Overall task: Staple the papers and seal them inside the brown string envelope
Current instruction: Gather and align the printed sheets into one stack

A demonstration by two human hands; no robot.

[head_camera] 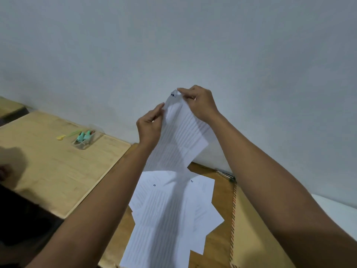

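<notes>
Papers [177, 136] hang in the air in front of the pale wall [173, 45], held up by both hands. The right hand [201, 105] pinches the top corner between thumb and curled fingers, just beside a small dark handwritten mark. The left hand [149, 126] grips the left edge a little lower, fingers curled round it. The held sheets run lengthwise from the top corner down and toward the person, their lower end drooping to just above the desk.

Below them, more printed sheets [170, 219] lie fanned and overlapping on the wooden desk [220, 235], long axis pointing roughly away from the person; two bear small handwritten numbers near their far edges. To the right, touching or just beside these sheets, lies the brown envelope [257, 233] with a striped red-and-white edge. A metallic object [226, 175], too blurred to identify, sits at the desk's far edge by the wall.

On a neighbouring lighter desk [48, 161] to the left stands a clear container [85, 139] holding green-capped items, with a yellow and green object [65, 135] beside it.
</notes>
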